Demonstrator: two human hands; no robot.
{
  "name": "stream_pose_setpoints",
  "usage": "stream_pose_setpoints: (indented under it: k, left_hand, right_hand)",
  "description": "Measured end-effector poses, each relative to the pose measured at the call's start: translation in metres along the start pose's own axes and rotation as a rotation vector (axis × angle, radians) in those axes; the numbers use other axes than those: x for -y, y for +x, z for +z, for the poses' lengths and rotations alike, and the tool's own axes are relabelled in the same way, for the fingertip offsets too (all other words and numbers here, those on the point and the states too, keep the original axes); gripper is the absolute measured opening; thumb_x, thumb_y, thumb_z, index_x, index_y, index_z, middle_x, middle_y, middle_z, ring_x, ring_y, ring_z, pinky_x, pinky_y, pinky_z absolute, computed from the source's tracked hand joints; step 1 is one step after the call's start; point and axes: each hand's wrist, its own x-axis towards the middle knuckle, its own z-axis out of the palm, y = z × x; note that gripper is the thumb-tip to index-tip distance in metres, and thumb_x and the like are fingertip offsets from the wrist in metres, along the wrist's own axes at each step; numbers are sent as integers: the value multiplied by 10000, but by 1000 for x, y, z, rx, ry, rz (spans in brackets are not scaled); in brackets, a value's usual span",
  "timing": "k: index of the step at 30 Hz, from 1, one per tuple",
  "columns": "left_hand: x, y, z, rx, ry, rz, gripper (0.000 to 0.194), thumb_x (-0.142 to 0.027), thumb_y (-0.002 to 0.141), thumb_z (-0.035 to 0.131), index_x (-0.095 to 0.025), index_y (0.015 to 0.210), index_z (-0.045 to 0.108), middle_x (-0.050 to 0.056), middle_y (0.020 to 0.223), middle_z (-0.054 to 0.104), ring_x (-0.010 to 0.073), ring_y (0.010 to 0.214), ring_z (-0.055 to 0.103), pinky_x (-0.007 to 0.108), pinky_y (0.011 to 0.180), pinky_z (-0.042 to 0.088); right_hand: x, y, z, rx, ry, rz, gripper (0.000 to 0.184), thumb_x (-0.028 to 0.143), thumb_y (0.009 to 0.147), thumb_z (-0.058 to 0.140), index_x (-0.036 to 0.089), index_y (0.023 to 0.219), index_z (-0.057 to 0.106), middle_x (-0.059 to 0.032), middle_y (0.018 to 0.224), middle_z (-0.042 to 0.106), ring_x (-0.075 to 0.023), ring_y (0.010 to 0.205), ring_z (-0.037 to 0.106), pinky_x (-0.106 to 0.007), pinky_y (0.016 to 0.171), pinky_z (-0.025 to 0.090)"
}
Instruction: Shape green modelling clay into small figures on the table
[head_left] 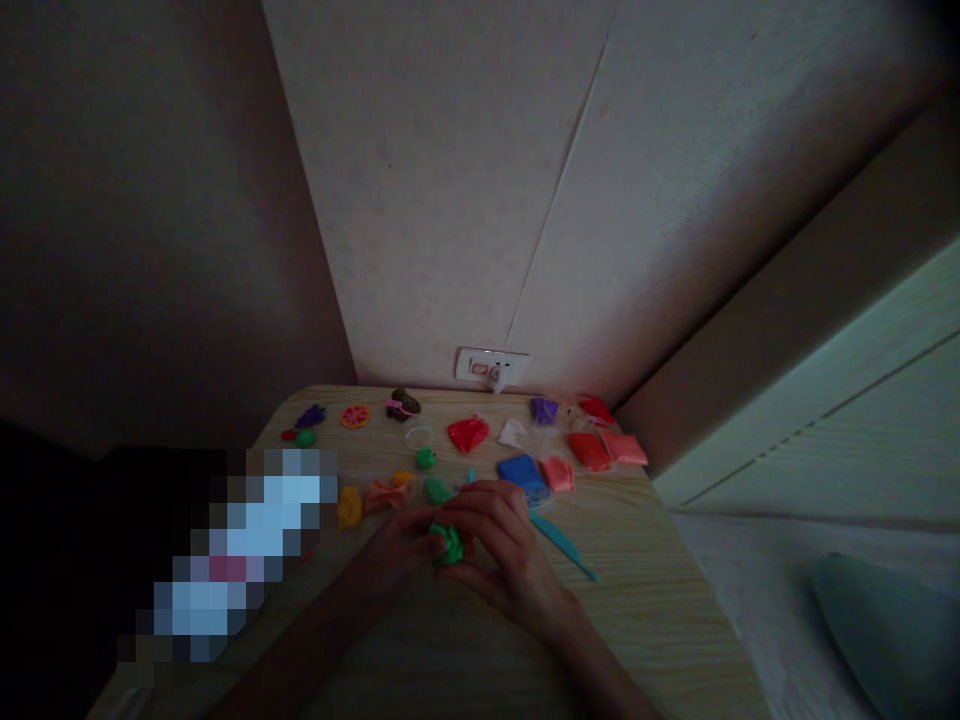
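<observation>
Between my two hands is a lump of green modelling clay [448,545], held just above the front part of the wooden table [637,620]. My left hand [401,540] grips its left side, fingers closed. From the right, my right hand [499,545] curls its fingers over the top, with the thumb below. Just behind the hands lie another green piece [436,489] and a small green clay shape [426,458]. A blue clay packet [523,475] and a turquoise plastic clay knife [562,545] are to the right of my right hand.
Yellow clay [349,508] and an orange-pink packet [388,492] lie left. Farther back are red clay [469,433], a purple packet [544,410], red-orange packets [590,451] and a round orange-slice shape [355,416]. A wall socket [491,368] holds a plug. A blurred-out bright patch [255,540] covers the left edge.
</observation>
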Motion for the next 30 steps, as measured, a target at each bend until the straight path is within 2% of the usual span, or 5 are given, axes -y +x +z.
stream_pose_setpoints:
  k: [9,14,22,27,30]
  left_hand:
    - [-3,0,3,1,70,16,233,-405,605,758,-187,680,723,12,658,683,205,671,617,279,637,472]
    - [-12,-1,1,-37,149,42,159,-306,661,697,-201,777,724,13,753,706,246,811,648,312,736,498]
    - [-9,2,-8,52,92,25,630,-109,554,770,-272,1136,591,31,1137,645,250,1017,627,330,782,527]
    - [-14,-1,-3,13,150,30,720,-127,580,778,-254,1228,490,67,1214,600,244,1105,587,339,864,505]
    - [-20,-4,0,-40,231,33,755,-155,632,760,-238,1300,419,62,1127,640,223,1035,625,354,882,500]
  right_hand:
    - [1,1,-2,-18,-17,-22,286,272,900,578,226,1180,549,-66,1002,653,-228,1019,557,-376,871,448]
    - [-4,0,0,29,-24,29,289,325,917,543,209,1182,539,-86,1066,623,-238,1061,527,-397,905,442]
    - [-6,0,4,102,-38,86,359,261,910,552,239,1262,485,-91,1195,570,-251,1131,487,-430,947,433]
    - [-7,-1,4,30,-25,114,299,254,898,573,218,1189,516,-98,1180,579,-248,1119,505,-425,939,444]
    - [-8,-2,3,-2,-23,124,270,247,909,555,213,1175,520,-96,1110,608,-244,1058,547,-418,892,473]
